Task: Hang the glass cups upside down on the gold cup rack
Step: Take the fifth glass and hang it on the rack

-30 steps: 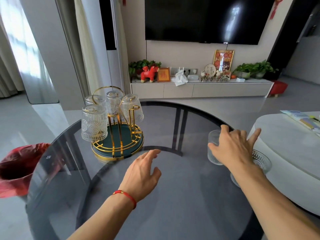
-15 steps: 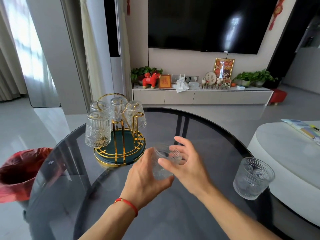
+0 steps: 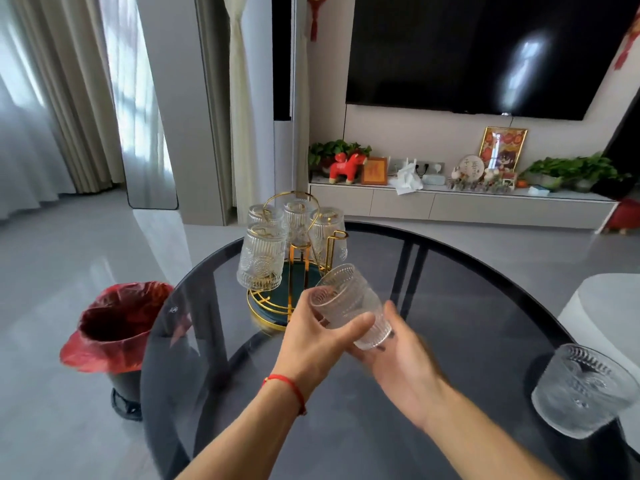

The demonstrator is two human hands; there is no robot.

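The gold cup rack [image 3: 300, 258] with a green base stands on the far left part of the round dark glass table [image 3: 467, 306]. Several ribbed glass cups [image 3: 260, 260] hang upside down on it, and one gold peg [image 3: 337, 237] on its right side is bare. My left hand [image 3: 317, 344] grips a glass cup [image 3: 349, 303], held tilted just in front of the rack. My right hand [image 3: 407, 370] is blurred, its fingers spread beside and under the cup's lower end. Another glass cup [image 3: 583, 389] stands upright on the table's right edge.
A bin lined with a red bag [image 3: 117, 323] stands on the floor left of the table. A white rounded piece of furniture [image 3: 609, 306] sits close to the table's right side. A TV cabinet with ornaments [image 3: 460, 202] runs along the far wall.
My right hand picked a cup up from the right side of the table and brought it to the middle. My left hand took hold of it and lifted it toward the rack; my right hand loosened.
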